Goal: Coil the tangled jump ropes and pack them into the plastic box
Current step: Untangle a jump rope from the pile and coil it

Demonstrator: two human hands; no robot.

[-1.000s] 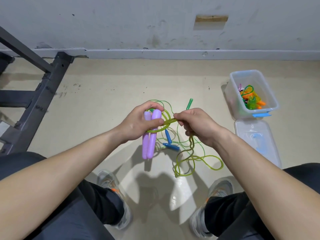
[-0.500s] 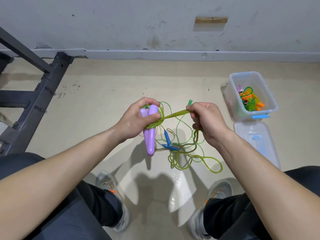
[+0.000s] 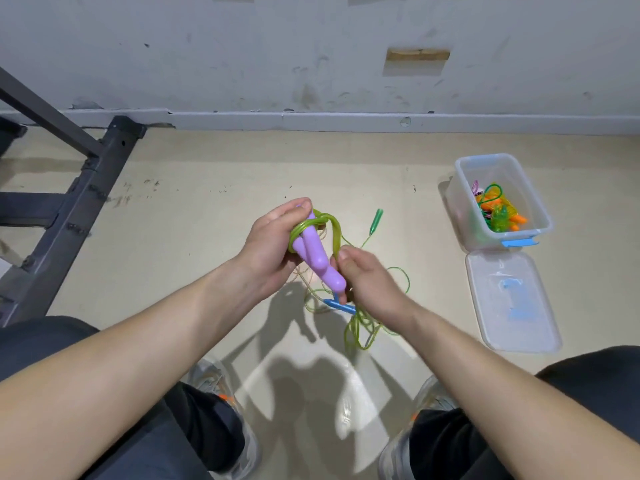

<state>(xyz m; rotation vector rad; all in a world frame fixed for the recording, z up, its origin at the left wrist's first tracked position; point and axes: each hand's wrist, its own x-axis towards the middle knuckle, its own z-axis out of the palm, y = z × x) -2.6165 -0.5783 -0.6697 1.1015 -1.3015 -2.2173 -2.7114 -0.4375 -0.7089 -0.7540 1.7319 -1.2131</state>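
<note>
Lid (image 3: pixel 519 327) flat beside box (image 3: pixel 457 209) (open); metal frame (image 3: pixel 93 188) left

No writing, brand, number or sign can be read anywhere. The plastic box (image 3: pixel 457 209) at 2 o'clock and its lid (image 3: pixel 519 327) at 3 o'clock carry no legible label. Faint marks on the lid are too blurred to tell as letters.
</note>
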